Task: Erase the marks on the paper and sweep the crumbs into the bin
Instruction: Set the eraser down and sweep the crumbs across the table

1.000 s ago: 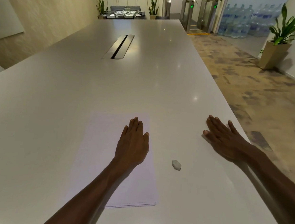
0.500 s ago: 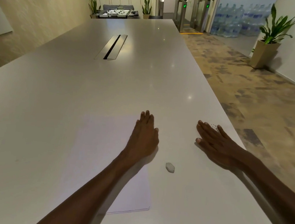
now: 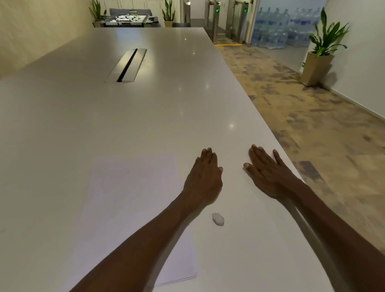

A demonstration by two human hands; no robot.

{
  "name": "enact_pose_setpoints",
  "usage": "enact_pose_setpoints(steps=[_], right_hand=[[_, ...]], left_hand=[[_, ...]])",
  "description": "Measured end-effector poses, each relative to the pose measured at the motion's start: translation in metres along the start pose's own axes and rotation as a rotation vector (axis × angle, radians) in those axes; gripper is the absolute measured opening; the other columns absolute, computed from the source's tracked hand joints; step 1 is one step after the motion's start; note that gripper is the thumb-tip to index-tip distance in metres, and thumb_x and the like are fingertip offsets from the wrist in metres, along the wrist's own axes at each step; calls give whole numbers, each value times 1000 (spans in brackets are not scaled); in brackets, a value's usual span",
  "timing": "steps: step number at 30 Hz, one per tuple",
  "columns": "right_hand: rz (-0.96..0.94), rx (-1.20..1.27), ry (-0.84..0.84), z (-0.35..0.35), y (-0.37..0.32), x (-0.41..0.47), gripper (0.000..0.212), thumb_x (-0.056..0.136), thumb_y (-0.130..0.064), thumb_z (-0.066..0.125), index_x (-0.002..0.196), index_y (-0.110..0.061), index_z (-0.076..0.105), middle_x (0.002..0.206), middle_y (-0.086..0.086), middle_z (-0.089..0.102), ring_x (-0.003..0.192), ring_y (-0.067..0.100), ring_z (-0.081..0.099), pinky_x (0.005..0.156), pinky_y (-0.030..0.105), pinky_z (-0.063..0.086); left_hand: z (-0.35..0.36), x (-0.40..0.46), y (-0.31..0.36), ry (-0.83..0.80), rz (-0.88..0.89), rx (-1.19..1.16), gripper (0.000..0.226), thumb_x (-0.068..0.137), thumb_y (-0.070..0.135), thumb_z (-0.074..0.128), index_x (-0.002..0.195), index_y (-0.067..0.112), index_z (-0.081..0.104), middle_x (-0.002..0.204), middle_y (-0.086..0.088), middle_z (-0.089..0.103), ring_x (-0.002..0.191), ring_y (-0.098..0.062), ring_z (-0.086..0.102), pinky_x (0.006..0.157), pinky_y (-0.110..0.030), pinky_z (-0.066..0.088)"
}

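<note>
Both hands flat, empty: left hand, right hand at three o'clock, near long white counter edge. Crumbs could spill floorward; no bin visible.

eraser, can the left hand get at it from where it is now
Probably yes. The eraser lies bare on the table, just right of the left forearm and nearer the person than the left hand, which lies flat and holds nothing. Nothing sits between them; the hand need only draw back.

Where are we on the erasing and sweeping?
Erasing looks done: paper shows no marks I can see, eraser lies loose on the table. Sweeping is in hand: left hand and right hand flat near the right edge. Crumbs and bin aren't visible.
</note>
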State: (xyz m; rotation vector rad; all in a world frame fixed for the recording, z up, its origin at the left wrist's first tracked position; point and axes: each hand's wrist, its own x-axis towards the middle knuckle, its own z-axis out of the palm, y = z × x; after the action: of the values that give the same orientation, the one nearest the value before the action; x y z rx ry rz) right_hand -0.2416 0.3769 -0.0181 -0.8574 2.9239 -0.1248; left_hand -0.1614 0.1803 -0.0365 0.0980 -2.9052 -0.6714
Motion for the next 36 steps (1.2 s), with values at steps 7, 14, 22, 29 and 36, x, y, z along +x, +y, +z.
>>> enact_pose_setpoints(steps=[7,14,22,29,36], right_hand=[[157,-9,5,0,23,-6,75,98,-58,7,156,-11,0,164,2,-7,150,13,-9,121,42,-9],[-90,2,38,3,8,-17,112,70,-79,-26,155,-10,-1,163,1,-7,150,13,-8,122,40,-8],[-158,-25,25,-3,57,-8,120,62,-77,-36,155,-9,-3,163,5,-8,150,15,-9,122,45,-6],[-294,162,151,-9,75,4,51,106,-17,28,154,-6,15,162,10,13,151,19,11,120,31,1],[-339,350,343,-10,88,12,41,99,-6,46,139,-12,53,148,7,45,138,28,39,113,36,30]], left_hand=[[1,1,1,3,-8,59,52,106,22,27,152,0,22,164,-16,13,153,-24,5,123,-35,7],[2,16,14,-27,-69,58,52,106,23,29,151,-3,24,164,-18,10,153,-27,4,122,-40,11],[13,34,74,-56,-115,20,52,108,20,29,152,-5,18,164,-21,4,153,-30,-1,121,-43,8],[37,38,100,56,-167,-74,50,107,18,29,152,-3,20,164,-19,9,153,-29,3,122,-43,9],[52,31,116,128,-202,-86,47,107,19,30,149,-2,28,163,-18,14,153,-28,5,122,-43,13]])
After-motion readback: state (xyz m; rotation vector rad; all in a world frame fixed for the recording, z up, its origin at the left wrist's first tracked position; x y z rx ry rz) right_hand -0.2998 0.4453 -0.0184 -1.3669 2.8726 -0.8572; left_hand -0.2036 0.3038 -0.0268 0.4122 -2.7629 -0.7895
